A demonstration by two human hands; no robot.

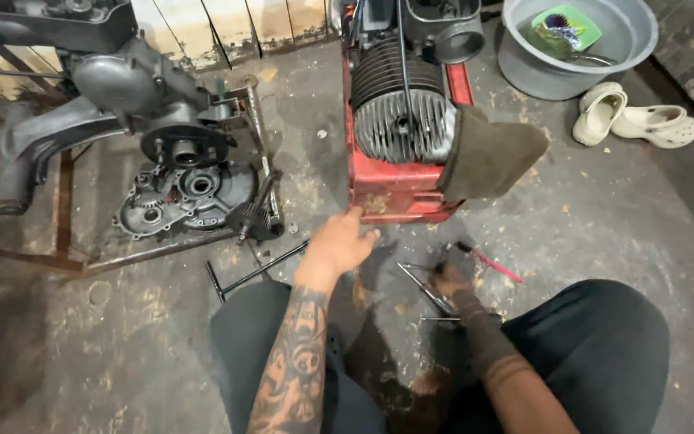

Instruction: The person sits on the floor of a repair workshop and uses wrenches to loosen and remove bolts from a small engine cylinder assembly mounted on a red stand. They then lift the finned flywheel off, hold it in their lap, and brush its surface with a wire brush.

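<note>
Just beyond the left hand (pixel 339 243), a finned engine cylinder (pixel 402 104) sits on a red stand (pixel 391 193), the loosely open fingers touching its front edge and gripping nothing. Lower right, the right hand (pixel 447 280) curls over thin metal tools (pixel 426 288) on the floor (pixel 604 217); its grip is blurred.

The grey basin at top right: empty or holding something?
Holding something. Inside the grey basin lies a green square dish with colourful contents; what those are is too small to tell.
</note>
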